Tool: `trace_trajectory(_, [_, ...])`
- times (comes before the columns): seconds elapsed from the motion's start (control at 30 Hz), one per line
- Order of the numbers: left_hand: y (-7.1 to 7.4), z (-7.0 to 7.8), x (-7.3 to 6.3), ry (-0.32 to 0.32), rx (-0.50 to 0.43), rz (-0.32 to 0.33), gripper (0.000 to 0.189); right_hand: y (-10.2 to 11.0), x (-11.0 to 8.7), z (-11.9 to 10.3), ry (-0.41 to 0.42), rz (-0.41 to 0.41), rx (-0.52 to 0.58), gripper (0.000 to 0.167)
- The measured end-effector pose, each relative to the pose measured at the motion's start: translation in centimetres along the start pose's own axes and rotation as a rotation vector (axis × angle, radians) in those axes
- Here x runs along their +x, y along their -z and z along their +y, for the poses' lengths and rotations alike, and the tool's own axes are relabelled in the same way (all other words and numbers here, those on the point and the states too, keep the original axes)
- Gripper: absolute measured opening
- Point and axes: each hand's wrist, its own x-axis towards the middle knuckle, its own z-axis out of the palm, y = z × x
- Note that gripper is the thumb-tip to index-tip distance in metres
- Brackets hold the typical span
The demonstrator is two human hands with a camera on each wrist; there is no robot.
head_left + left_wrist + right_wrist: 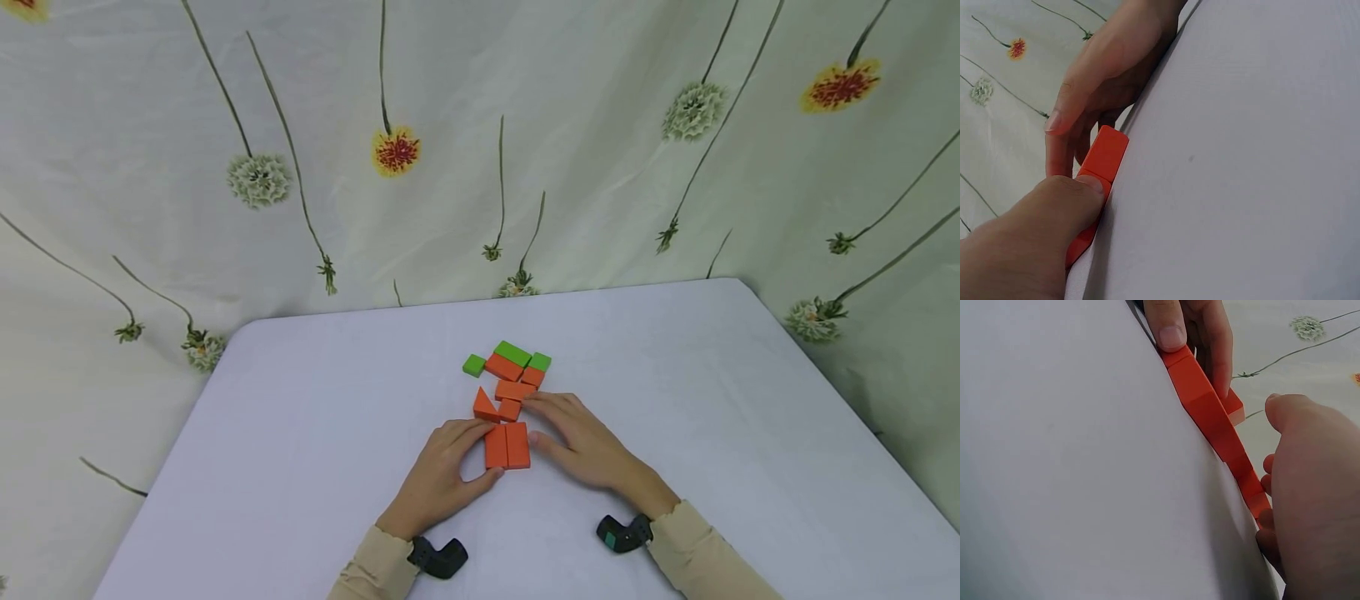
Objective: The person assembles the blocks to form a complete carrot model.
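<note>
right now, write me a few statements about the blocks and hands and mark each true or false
1. Two red blocks lie side by side nearest the person. True.
2. The right hand grips a green block. False: the green blocks lie beyond its fingertips.
3. In the head view, the triangle block lies right of the small orange block next to it. False: it lies left of it.
4. The left hand is at the two red blocks, its thumb at their near end. True.
5. Every block is green. False: there are red and orange ones too.
</note>
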Motion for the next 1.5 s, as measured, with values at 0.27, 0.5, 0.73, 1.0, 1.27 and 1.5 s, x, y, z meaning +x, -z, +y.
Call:
trace_trajectory(0.27, [-0.1, -0.2, -0.1, 0.027, 0.001, -0.019, 0.058, -0.3, 0.1, 0.3, -0.020, 0.070, -0.066, 0.051])
trace_trajectory(0.5, [-0.1, -0.2, -0.1, 0.031, -0.003, -0.023, 0.058, -0.4, 0.2, 0.6, -0.036, 0.132, -0.107, 0.044])
trace_trajectory(0.73, [0.0, -0.1, -0.1, 0.024, -0.011, -0.019, 0.060, -0.5, 0.3, 0.8, -0.073, 0.202, -0.111, 0.029])
trace_trajectory(1.0, [0.0, 0.0, -0.1, 0.035, -0.015, -0.025, 0.059, -0.5, 0.4, 1.2, -0.080, 0.248, -0.123, 0.028])
trace_trajectory(1.27, [-0.1, 0.0, 0.0, 0.045, -0.007, -0.037, 0.060, -0.4, 0.3, 1.0, -0.122, 0.283, -0.063, 0.033])
trace_trajectory(1.5, [-0.1, 0.0, 0.0, 0.027, 0.000, -0.022, 0.060, -0.3, 0.4, 0.8, -0.209, 0.264, -0.050, 0.056])
